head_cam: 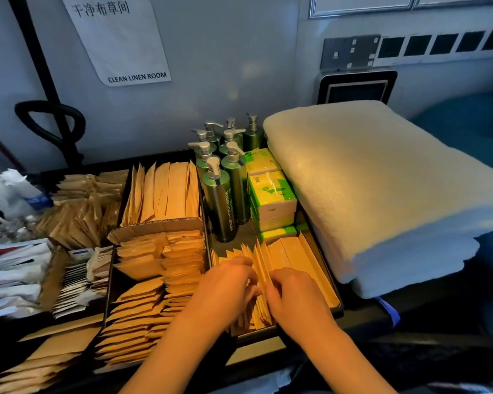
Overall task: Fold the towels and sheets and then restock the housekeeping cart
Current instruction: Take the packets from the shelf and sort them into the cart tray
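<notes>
From my remote view, much of the lower left is in shadow and I cannot make out what lies beneath the loose paper packets there; the white wrapped items [10,268] at the far left edge are cut off by the frame and blurred. The fingertips of both hands are buried among the upright kraft sachets [261,268] in the near right compartment of the cart tray [335,304], so I cannot see exactly how many sachets each hand touches. My left hand [228,282] reaches in palm down, fingers [251,275] curled into the row and pinching sachets; my right hand [292,292] lies just beside it, fingers bent and also gripping into the same row, the two hands nearly touching. Both forearms enter from the bottom edge. Behind that row I count eight green pump bottles [221,206] standing upright in a cluster, though the rear ones partly hide each other, so the count is uncertain. Beside them sits a stack of green and yellow tissue packs [271,191]; I count at least four, the lower ones partly hidden. One folded towel stack [382,191] rests on the right end of the cart, just beside the tray, in several layers whose number I cannot settle. One wall sign [120,38] reads "CLEAN LINEN ROOM".
</notes>
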`<state>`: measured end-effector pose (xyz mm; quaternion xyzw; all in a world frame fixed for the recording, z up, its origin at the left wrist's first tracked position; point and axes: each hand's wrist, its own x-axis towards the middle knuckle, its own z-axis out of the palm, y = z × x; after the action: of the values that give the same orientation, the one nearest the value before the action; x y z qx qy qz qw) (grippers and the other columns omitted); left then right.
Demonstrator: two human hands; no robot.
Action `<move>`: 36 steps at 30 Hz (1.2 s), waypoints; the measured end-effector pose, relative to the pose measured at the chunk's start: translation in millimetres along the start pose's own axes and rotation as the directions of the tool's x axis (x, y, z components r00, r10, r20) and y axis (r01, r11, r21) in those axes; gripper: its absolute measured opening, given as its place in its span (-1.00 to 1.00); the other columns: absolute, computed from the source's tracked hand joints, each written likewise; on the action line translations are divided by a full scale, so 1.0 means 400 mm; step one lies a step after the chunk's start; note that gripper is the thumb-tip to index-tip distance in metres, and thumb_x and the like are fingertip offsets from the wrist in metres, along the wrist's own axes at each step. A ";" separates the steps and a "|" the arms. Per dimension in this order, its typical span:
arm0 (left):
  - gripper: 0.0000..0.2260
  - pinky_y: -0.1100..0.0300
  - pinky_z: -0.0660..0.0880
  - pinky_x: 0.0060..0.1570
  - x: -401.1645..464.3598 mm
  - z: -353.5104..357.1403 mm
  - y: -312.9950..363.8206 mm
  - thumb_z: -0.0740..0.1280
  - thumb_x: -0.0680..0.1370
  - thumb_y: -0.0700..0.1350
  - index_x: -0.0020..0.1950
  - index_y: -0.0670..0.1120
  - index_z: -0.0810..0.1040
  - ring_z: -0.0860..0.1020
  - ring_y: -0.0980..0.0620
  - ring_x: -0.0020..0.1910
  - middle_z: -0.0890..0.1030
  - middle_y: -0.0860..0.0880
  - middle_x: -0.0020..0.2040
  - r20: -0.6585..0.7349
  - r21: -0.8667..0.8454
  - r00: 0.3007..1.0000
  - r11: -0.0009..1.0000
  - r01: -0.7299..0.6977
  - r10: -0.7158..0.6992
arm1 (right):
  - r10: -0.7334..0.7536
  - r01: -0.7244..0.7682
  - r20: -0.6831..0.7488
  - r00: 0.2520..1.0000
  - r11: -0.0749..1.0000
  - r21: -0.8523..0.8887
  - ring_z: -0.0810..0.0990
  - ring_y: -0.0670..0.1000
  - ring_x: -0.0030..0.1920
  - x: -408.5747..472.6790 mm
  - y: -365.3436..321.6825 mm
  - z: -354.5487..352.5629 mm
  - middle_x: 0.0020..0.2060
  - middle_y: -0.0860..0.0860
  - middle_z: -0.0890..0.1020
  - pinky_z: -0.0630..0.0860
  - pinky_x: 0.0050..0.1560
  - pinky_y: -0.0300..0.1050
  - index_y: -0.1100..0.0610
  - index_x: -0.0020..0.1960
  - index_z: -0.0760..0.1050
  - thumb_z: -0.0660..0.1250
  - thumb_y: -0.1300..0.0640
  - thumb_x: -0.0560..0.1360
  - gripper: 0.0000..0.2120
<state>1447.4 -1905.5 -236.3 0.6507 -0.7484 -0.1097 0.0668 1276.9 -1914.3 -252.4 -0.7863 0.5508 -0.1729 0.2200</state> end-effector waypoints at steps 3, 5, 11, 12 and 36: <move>-0.76 0.14 0.44 0.31 0.009 0.019 0.020 0.32 0.65 0.03 0.28 0.07 0.67 0.47 0.05 0.40 0.41 0.12 0.53 0.027 0.020 0.999 0.999 0.036 -0.036 | 0.020 -0.021 -0.010 1.000 0.991 -0.131 0.48 -0.04 -0.25 0.003 -0.010 0.001 -0.22 -0.07 0.56 0.35 -0.27 -0.16 -0.03 -0.10 0.54 0.20 -0.05 0.66 -0.77; -0.77 0.12 0.42 0.34 0.006 0.028 0.022 0.30 0.66 -0.02 0.27 0.09 0.68 0.43 0.04 0.44 0.42 0.12 0.53 0.011 0.023 0.999 0.998 0.052 -0.052 | -0.017 0.019 0.015 1.000 0.984 -0.178 0.46 0.00 -0.24 0.010 -0.020 0.001 -0.18 -0.01 0.60 0.35 -0.24 -0.12 0.01 -0.05 0.59 0.22 -0.06 0.65 -0.75; -0.78 0.20 0.45 0.12 -0.012 0.051 0.034 0.33 0.63 -0.01 0.22 0.20 0.68 0.44 0.08 0.30 0.51 0.22 0.43 -0.118 0.014 0.989 0.996 0.089 -0.087 | 0.015 -0.009 0.045 0.999 0.989 -0.146 0.48 0.00 -0.22 0.028 -0.030 -0.002 -0.16 -0.01 0.61 0.35 -0.25 -0.15 0.03 0.01 0.63 0.24 0.00 0.65 -0.78; -0.78 0.21 0.44 0.09 -0.012 0.054 0.037 0.33 0.63 -0.01 0.21 0.21 0.68 0.45 0.09 0.27 0.52 0.23 0.42 -0.129 0.014 0.987 0.995 0.096 -0.093 | 0.029 -0.022 0.049 0.998 0.991 -0.130 0.49 0.00 -0.22 0.030 -0.029 -0.003 -0.16 -0.01 0.62 0.35 -0.26 -0.16 0.03 0.00 0.64 0.24 0.00 0.65 -0.78; -0.62 0.22 0.44 0.29 -0.084 0.001 0.036 0.35 0.61 -0.03 0.44 0.14 0.47 0.47 0.15 0.31 0.56 0.15 0.32 -0.167 -0.177 0.985 0.984 0.008 -0.037 | 0.148 -0.117 0.174 0.973 0.977 -0.180 0.56 0.03 -0.19 0.060 -0.045 -0.026 -0.23 -0.01 0.53 0.49 -0.27 -0.14 0.03 -0.16 0.53 0.42 0.07 0.52 -0.88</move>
<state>1438.2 -1870.4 -231.5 0.6577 -0.7200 -0.1201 0.1860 1293.8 -1933.4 -233.5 -0.7762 0.5919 -0.0361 0.2144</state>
